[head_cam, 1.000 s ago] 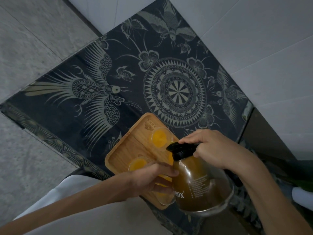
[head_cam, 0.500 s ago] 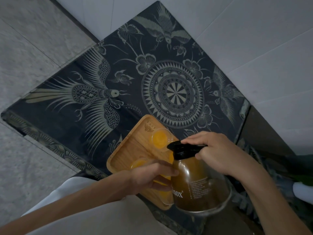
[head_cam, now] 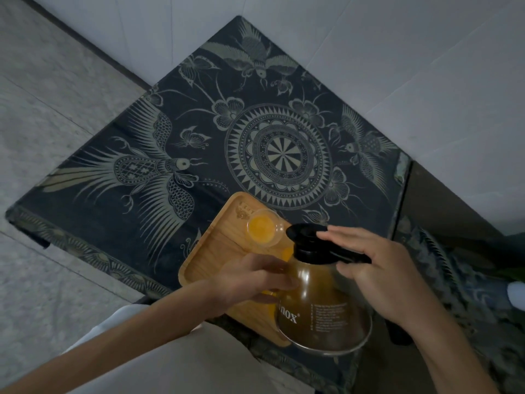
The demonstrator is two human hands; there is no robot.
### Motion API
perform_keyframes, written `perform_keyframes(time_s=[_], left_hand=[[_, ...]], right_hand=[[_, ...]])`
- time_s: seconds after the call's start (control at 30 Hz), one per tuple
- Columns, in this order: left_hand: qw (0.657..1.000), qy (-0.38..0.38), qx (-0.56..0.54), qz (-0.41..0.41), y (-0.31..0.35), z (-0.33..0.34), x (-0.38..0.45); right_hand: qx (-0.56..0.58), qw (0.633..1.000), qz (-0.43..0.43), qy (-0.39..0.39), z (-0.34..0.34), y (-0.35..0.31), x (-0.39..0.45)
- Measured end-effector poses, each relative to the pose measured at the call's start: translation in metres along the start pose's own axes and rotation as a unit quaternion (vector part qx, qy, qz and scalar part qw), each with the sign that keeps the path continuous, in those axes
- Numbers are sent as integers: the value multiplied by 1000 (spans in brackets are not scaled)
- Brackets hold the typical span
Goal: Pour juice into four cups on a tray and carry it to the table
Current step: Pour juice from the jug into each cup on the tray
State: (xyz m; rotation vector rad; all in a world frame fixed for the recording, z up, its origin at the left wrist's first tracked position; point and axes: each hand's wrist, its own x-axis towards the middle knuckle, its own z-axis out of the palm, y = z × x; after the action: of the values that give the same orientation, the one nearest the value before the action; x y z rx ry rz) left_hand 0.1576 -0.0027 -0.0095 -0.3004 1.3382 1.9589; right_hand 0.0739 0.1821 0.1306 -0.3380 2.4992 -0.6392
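A wooden tray point(head_cam: 208, 261) lies on the near corner of a table covered with a dark patterned cloth point(head_cam: 159, 155). One clear cup of orange juice point(head_cam: 262, 231) stands at the tray's far end. A second cup point(head_cam: 286, 253) peeks out behind the jug. My left hand point(head_cam: 250, 280) curls round a third cup on the tray's near side, which it mostly hides. The glass jug point(head_cam: 321, 311) with a black lid stands upright at the tray's right edge. My right hand point(head_cam: 377, 271) lies over its lid and black handle, fingers straight, thumb below the handle.
White tiled walls meet behind the table, and grey floor lies to the left. More patterned cloth point(head_cam: 454, 302) covers something lower at the right. A white object point(head_cam: 516, 294) shows at the right edge. My light trousers fill the bottom of the view.
The fingers of my right hand have straightened out from their grip on the jug's lid and handle. The jug now stands more upright. My left hand stays on the cup.
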Motion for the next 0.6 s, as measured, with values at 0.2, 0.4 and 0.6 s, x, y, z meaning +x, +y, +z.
perform_keyframes(time_s=[0.2,0.4,0.6], left_hand=[[994,56,93,20,1,18,-3],[986,84,141,38,7,61,-2],[974,99,199,49,9,114,12]], right_hand=[[60,996,-45,53,-4,28,-30],[109,985,-89,96,-13,68,-65],[150,974,-101,139,-22,122,-99]])
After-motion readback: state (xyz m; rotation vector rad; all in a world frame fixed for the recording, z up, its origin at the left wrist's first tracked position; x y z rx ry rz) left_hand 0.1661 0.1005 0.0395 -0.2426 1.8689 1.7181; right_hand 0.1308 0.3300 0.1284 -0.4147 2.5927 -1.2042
